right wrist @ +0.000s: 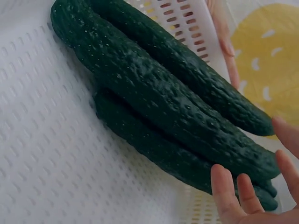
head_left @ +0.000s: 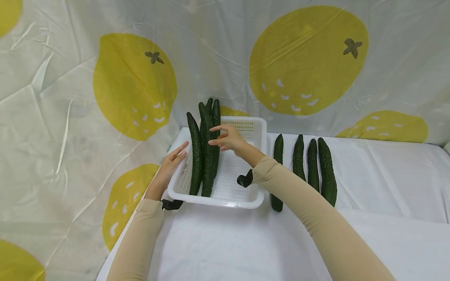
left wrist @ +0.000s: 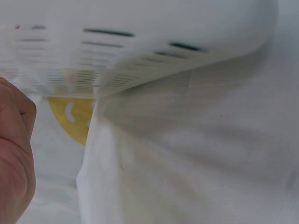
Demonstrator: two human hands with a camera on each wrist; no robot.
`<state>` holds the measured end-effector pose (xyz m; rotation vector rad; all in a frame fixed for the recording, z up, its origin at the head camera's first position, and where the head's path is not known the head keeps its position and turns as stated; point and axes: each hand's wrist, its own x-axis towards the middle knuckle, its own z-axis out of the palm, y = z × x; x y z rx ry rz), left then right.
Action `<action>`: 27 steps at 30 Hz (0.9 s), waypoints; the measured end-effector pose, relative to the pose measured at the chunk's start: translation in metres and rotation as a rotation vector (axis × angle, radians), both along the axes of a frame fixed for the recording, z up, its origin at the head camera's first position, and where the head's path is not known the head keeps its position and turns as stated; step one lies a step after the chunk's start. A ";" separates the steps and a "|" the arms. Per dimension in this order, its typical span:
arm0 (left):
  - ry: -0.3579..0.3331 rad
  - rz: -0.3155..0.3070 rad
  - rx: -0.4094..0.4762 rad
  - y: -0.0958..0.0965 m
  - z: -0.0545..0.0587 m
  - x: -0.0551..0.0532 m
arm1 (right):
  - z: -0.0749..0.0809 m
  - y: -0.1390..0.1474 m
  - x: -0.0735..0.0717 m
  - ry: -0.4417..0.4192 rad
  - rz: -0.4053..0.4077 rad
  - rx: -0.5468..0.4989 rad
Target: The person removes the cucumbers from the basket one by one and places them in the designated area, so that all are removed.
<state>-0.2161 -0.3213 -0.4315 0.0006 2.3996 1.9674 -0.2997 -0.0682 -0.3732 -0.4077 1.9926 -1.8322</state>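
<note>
Several dark green cucumbers [head_left: 207, 156] lie lengthwise along the left side of a white plastic basket [head_left: 258, 201], their far ends sticking out past its back rim. Above them is my right hand [head_left: 226, 139], its fingers spread and loosely bent around the upper part of the cucumbers without a firm grip. In the right wrist view, those fingertips [right wrist: 223, 186] are close to the ends of the cucumbers [right wrist: 187, 121]; contact is hard to tell. My left hand [head_left: 169, 168] rests against the basket's left outer side with extended fingers. Only part of it shows in the left wrist view.
Right of the basket, several more cucumbers [head_left: 327, 171] lie roughly side by side on the white tablecloth [head_left: 218, 242], partly covered by my right sleeve. Behind and to the left hangs a pale curtain [head_left: 211, 47] with yellow lemon prints.
</note>
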 end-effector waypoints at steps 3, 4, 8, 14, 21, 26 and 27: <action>0.009 -0.003 0.009 0.001 0.000 0.000 | -0.007 -0.006 0.000 -0.004 -0.023 -0.003; 0.012 -0.004 0.010 0.001 0.000 0.000 | -0.009 -0.008 0.000 -0.003 -0.028 -0.003; 0.021 -0.009 0.013 0.002 -0.001 0.000 | -0.014 -0.013 -0.001 0.019 -0.043 -0.003; 0.034 -0.011 0.011 0.001 -0.001 0.001 | -0.015 -0.020 0.001 0.038 -0.051 -0.004; 0.024 -0.007 0.009 0.002 0.000 0.002 | -0.019 -0.025 0.002 0.056 -0.056 -0.019; 0.014 0.003 -0.010 0.001 0.001 0.001 | -0.024 -0.028 0.000 0.098 -0.055 0.003; 0.012 0.002 -0.012 0.001 0.001 0.001 | -0.025 -0.029 -0.001 0.109 -0.056 0.010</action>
